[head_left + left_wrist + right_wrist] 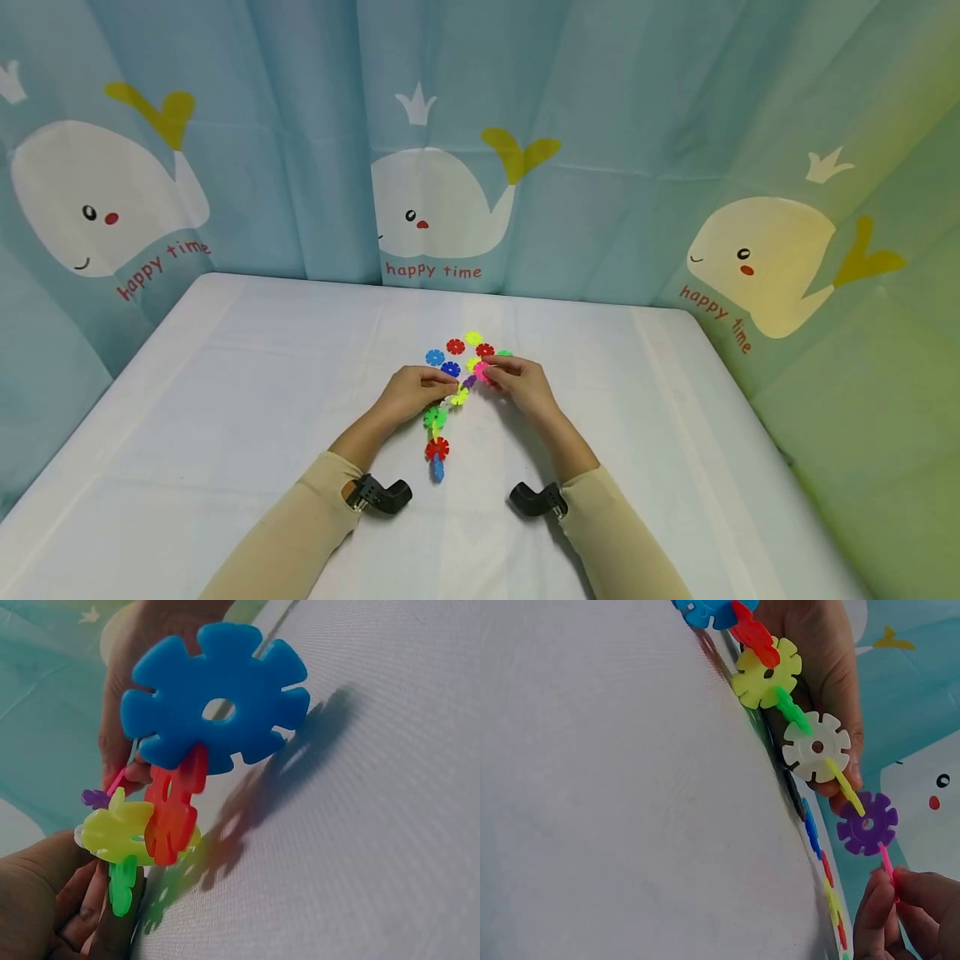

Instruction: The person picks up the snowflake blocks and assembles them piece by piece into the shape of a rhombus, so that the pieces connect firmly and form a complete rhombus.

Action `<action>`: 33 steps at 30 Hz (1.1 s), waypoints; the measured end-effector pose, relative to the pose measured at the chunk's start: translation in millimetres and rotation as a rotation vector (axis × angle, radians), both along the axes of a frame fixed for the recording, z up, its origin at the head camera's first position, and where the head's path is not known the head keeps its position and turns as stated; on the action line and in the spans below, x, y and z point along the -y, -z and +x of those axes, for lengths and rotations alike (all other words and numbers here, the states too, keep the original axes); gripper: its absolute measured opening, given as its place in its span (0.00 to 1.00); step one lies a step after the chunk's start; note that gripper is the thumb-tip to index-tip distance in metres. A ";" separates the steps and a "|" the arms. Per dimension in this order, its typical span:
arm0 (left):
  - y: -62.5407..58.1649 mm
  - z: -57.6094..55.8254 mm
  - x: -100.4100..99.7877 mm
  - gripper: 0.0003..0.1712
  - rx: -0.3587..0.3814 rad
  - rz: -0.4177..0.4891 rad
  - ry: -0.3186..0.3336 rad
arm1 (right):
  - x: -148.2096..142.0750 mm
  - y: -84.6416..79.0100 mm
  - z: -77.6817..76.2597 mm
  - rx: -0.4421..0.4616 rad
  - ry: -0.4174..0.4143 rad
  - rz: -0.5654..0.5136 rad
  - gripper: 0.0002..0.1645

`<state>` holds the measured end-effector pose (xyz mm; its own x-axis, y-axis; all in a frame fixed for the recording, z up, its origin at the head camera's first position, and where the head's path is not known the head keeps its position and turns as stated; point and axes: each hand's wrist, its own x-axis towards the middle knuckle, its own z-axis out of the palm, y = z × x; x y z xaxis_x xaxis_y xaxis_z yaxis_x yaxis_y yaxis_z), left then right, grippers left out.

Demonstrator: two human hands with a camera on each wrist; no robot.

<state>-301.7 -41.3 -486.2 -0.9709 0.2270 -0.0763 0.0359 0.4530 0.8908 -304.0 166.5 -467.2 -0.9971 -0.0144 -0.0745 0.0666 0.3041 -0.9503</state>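
Note:
A chain of interlocking plastic snowflake discs runs between the hands and toward the near side. From its near end come a blue disc (172, 697), a red disc (437, 449), a yellow disc (751, 682), a green disc (435, 417), a white disc (799, 750), a second yellow disc (460, 397) and a purple disc (880, 812). My left hand (411, 392) grips the chain near the white and second yellow discs; its exact contact is partly hidden. Between thumb and fingers, my right hand (525, 385) pinches a pink disc (888, 862), whose edge meets the purple one.
Loose discs lie just beyond the hands, among them a light blue disc (435, 357), a dark blue disc (450, 369), a red disc (455, 347) and a yellow disc (473, 337). A white-covered table (225, 400) extends around them, with a whale-print curtain (600, 167) behind.

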 end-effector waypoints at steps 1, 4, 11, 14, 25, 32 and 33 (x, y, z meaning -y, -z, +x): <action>0.1 0.0 0.1 0.14 -0.002 0.001 0.001 | 0.5 0.1 0.2 -0.001 0.000 -0.003 0.16; 0.7 -0.1 0.4 0.14 -0.005 0.000 0.005 | 2.0 0.3 1.3 -0.005 -0.003 0.007 0.16; 1.3 -0.5 2.2 0.12 0.000 0.006 0.059 | 4.9 1.7 3.4 0.004 -0.014 0.021 0.15; 1.1 0.0 1.9 0.11 0.000 0.007 0.075 | 5.7 3.8 3.2 0.007 -0.016 0.025 0.15; 1.0 3.3 -3.3 0.08 -0.040 -0.006 -0.010 | 11.5 8.0 3.1 0.016 -0.014 -0.119 0.14; 0.0 6.9 -5.3 0.08 -0.038 0.022 -0.062 | 13.2 9.0 1.7 0.034 -0.011 -0.127 0.14; 0.2 7.7 -5.3 0.07 -0.038 0.025 -0.064 | 12.8 10.0 1.7 0.041 -0.010 -0.127 0.14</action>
<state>-294.0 -36.0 -486.5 -0.9856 0.1655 -0.0344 0.0413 0.4331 0.9004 -302.3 153.7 -477.2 -0.9930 -0.0367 -0.1124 0.1039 0.1822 -0.9778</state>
